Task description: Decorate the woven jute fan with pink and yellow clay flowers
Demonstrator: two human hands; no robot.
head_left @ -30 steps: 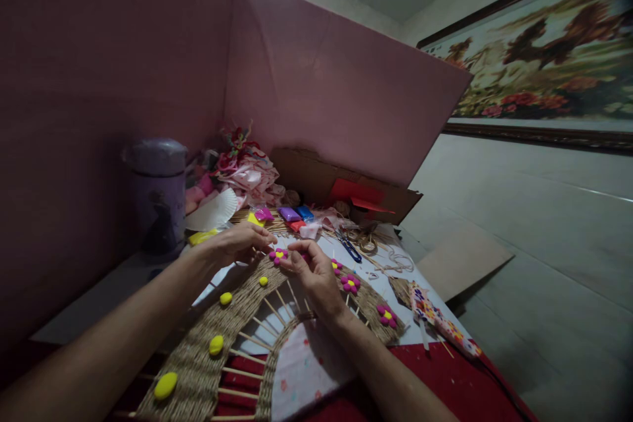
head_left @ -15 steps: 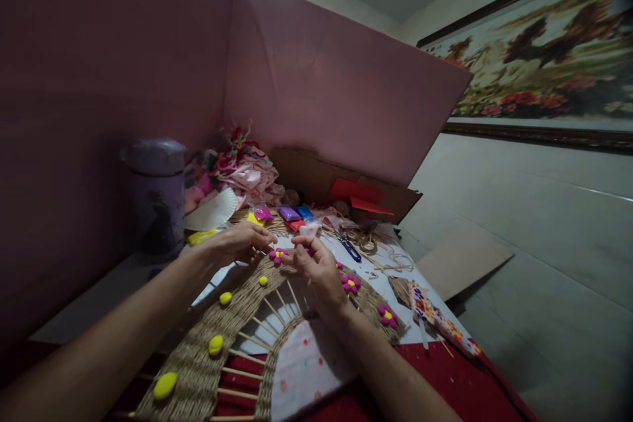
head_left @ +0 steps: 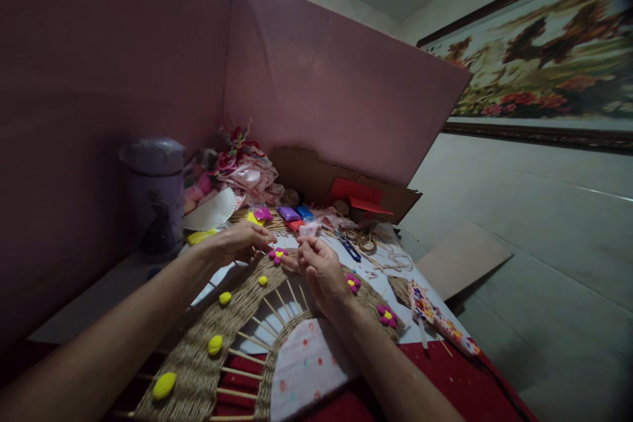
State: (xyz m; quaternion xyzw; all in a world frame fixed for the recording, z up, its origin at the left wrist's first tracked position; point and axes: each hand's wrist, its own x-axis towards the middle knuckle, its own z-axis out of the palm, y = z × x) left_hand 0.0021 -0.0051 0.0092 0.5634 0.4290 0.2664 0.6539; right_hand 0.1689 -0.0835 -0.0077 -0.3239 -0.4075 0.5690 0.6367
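A fan-shaped weaving (head_left: 237, 303) of brown cord over thin sticks lies across the table, with a dotted cloth half-circle (head_left: 309, 369) at its inner edge. Yellow clay balls (head_left: 214, 345) dot its left part. Pink clay flowers with yellow centres sit on its top and right, one flower (head_left: 278, 256) between my hands. My left hand (head_left: 244, 242) is closed at the upper rim of the weaving, fingertips beside that flower. My right hand (head_left: 321, 270) hovers just right of it, thumb and forefinger pinched together; anything between them is too small to make out.
Clay packets (head_left: 288, 213) in several colours lie behind the weaving, with scissors (head_left: 349, 245) to their right. A purple canister (head_left: 157, 204) stands at left. A flower-patterned glue gun (head_left: 442, 323) with a cord lies at right. Cardboard (head_left: 301, 171) leans behind.
My right hand has shifted slightly right, away from the flower near my left fingertips, and its thumb has come up against the forefinger. My left hand has stayed in place.
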